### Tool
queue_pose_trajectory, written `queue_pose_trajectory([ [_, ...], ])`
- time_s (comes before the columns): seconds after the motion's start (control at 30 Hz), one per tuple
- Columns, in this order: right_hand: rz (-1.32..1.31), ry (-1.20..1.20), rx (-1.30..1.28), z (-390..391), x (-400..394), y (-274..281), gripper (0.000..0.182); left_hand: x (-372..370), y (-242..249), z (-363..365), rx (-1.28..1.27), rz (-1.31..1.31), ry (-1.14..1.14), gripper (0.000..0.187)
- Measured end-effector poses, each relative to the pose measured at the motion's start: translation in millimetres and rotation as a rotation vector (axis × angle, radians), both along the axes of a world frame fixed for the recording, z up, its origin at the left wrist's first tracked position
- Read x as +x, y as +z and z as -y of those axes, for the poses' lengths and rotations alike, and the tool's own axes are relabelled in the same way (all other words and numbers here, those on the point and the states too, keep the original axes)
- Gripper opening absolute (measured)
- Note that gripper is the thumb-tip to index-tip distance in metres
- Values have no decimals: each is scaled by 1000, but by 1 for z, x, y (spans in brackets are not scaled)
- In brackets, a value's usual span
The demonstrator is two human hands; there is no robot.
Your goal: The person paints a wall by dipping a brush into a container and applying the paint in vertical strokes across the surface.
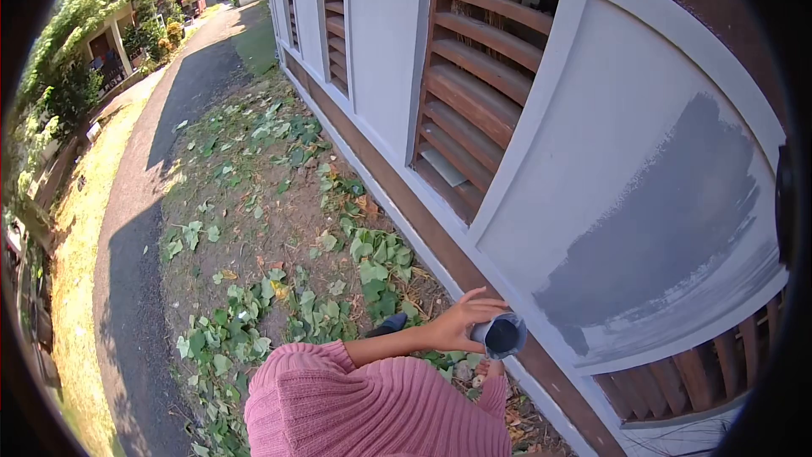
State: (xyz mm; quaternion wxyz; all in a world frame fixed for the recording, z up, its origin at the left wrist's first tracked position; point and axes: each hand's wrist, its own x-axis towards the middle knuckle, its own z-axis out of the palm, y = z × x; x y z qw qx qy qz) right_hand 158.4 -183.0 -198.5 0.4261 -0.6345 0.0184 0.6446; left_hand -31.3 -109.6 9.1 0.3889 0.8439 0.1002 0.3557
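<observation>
My left hand (467,322) grips a grey paint-smeared cup (505,335), fingers around its side. The cup's mouth faces me and its inside looks dark grey. Just below the cup is my right hand (489,368), close to my body and partly hidden by the cup. Its fingers look curled, but what they hold, if anything, I cannot make out. Beside the cup stands a white wall panel (541,228) with a large patch of grey paint (660,211) spread across it in uneven strokes.
Brown louvred slats (482,76) sit between the white panels. A brown ledge (440,245) runs along the wall's foot. Leafy vines (321,313) cover the soil beside it, and a dark shoe (387,324) rests there. An asphalt path (139,245) lies to the left.
</observation>
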Motion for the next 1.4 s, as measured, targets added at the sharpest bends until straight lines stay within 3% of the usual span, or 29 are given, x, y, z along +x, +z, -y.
queue_pose_trajectory([
  [0.47,-112,-191,65,26,38,-43,34,-11,-1,9,2,-27,38,61],
  [0.6,-54,-270,98,26,35,-30,31,-5,1,9,25,-20,24,61],
  [0.7,67,-253,77,22,30,4,28,-2,-4,10,30,-23,-4,61],
  [0.77,176,-311,217,19,27,34,27,0,-2,9,27,-55,23,60],
  [1.03,3,-432,491,1,39,143,22,11,-2,16,-4,-84,-4,56],
  [1.4,212,-330,742,-21,51,272,25,17,1,8,27,-73,35,55],
])
